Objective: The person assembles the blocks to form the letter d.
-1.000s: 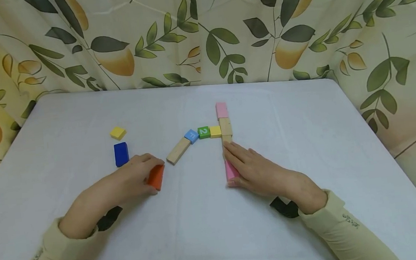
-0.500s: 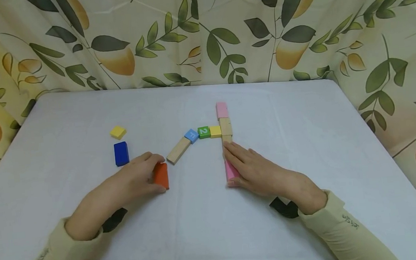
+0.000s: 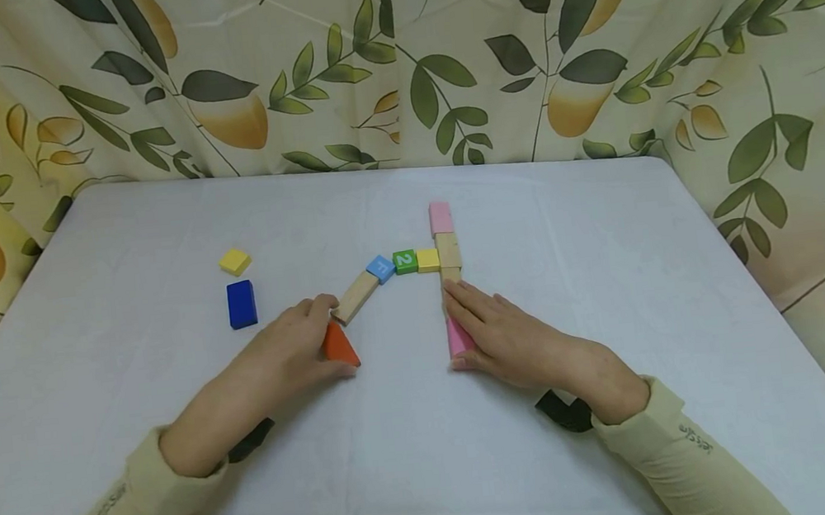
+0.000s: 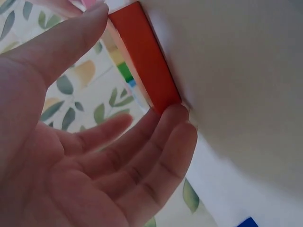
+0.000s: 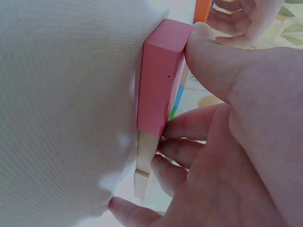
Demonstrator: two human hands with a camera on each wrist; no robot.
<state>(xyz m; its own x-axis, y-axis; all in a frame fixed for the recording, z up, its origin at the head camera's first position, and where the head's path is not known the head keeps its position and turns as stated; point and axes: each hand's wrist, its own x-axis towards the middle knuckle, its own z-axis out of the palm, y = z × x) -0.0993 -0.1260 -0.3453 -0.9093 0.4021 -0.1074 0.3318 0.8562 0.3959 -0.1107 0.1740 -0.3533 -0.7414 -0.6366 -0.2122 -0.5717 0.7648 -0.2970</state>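
My left hand (image 3: 290,344) pinches an orange triangular block (image 3: 341,347) between thumb and fingertips, just below the near end of a slanted plain wooden block (image 3: 356,297). In the left wrist view the block's long red-orange side (image 4: 147,59) faces the camera, thumb at one end and fingers at the other. My right hand (image 3: 513,335) holds a pink block (image 3: 458,339) at the near end of a straight column. Its thumb sits at that block's near end, and its fingers reach up along the wooden block beyond, partly hiding both.
From the wooden block, a blue cube (image 3: 380,269), a green cube marked 2 (image 3: 405,261) and a yellow block (image 3: 428,260) run to the column, topped by another pink block (image 3: 441,217). A dark blue block (image 3: 241,305) and a yellow block (image 3: 236,262) lie apart at left.
My left hand has moved right with the orange block, turning it so its slanted side now faces right, close to the slanted wooden block. The right hand has stayed in place.
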